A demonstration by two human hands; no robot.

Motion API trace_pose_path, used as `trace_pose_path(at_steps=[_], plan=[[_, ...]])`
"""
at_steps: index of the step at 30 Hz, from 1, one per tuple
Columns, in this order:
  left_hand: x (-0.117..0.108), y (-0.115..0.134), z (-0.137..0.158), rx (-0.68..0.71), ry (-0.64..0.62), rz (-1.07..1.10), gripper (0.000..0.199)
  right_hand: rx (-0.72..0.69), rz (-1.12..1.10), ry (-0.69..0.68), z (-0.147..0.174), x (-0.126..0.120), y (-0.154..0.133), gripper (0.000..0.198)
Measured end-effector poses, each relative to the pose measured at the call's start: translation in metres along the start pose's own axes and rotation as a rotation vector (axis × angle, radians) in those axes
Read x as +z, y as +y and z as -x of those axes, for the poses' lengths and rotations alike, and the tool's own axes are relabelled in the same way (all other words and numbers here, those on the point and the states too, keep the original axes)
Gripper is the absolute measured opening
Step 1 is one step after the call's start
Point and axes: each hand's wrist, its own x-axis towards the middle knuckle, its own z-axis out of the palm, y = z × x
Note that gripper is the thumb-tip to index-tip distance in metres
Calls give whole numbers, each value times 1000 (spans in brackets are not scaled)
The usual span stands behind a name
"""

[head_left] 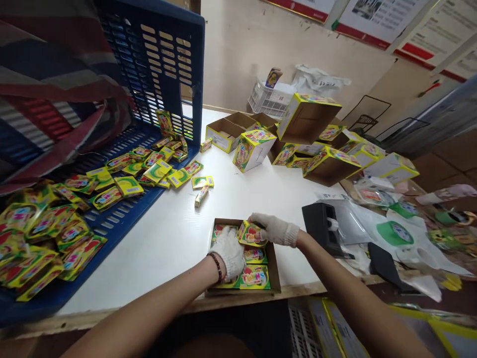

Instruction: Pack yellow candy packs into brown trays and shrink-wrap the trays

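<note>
A shallow brown cardboard box (275, 271) stands at the front edge of the white table, holding several small yellow-green printed packs (255, 277) laid flat. My left hand (228, 252), in a white knit glove with a beaded bracelet at the wrist, reaches into the box and rests on the packs, its fingers stretched out and partly covering them. My right hand (275, 229), gloved too, grips one small yellow-green candy box (252, 233) by its right end, tilted over the far side of the cardboard box.
A blue plastic crate (122, 219) lies on its side at left, with many candy boxes spilling out. Yellow-edged cartons (254, 149) are heaped at the back. A black tape dispenser (321, 226) and green tape roll (395, 232) sit at right. A white basket (270, 98) stands against the wall.
</note>
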Motion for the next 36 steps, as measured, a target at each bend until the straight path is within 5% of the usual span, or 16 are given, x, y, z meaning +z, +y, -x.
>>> trace_pose_path(at_steps=[8, 16, 21, 25, 28, 30, 32, 34, 36], plan=[[3, -12, 16, 21, -87, 8, 31, 88, 539, 76, -4, 19, -14, 32], [1, -11, 12, -38, -121, 39, 28, 174, 664, 129, 7, 36, -31, 26], [6, -13, 13, -36, -100, 44, 29, 140, 540, 210, 31, 7, -22, 22], [5, -12, 13, -48, -69, 21, 28, 306, 431, 249, 58, -30, 12, 17], [3, -9, 12, -61, -70, -11, 26, 436, 436, 241, 64, -31, 29, 19], [1, -8, 11, -53, -84, -28, 26, 337, 487, 351, 56, -14, 26, 23], [0, -7, 11, -40, -87, -39, 26, 92, 547, 431, 41, 10, 13, 24], [0, -7, 11, -49, -86, -41, 28, -121, 616, 385, 23, 34, -4, 21], [-1, -7, 13, -73, -96, -37, 30, -190, 720, 322, 8, 52, -18, 18]])
